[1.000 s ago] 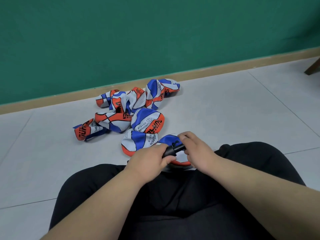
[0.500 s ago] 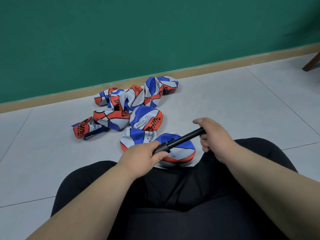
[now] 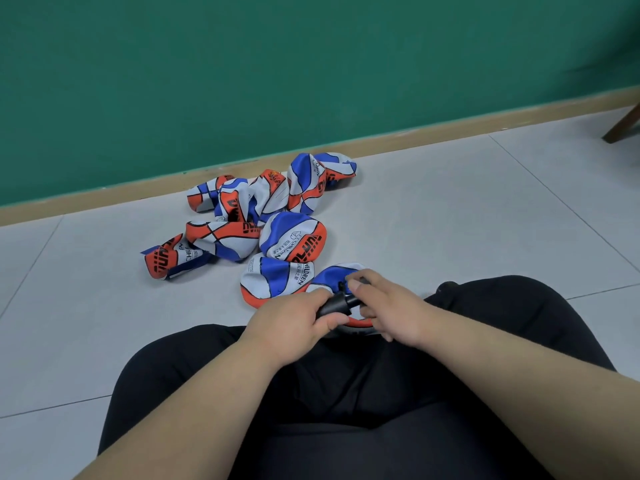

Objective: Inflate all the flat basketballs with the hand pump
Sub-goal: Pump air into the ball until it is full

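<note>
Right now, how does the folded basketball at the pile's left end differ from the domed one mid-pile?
The folded orange, white and blue basketball is creased flat, orange panel up; the domed blue, white and orange basketball forms a rounded hump, blue panel up. Both are deflated, untouched.

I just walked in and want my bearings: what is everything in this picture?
floor: one, pale grey tiles
wall: one, green, at the back
wooden leg: one, brown, upper right edge
flat basketballs: about nine, blue, orange and white, heaped mid-floor
hand pump: one, black, over the nearest ball
legs: two, black trousers, bottom
left hand: one, grips the pump body
right hand: one, curled on the pump's other end
</note>
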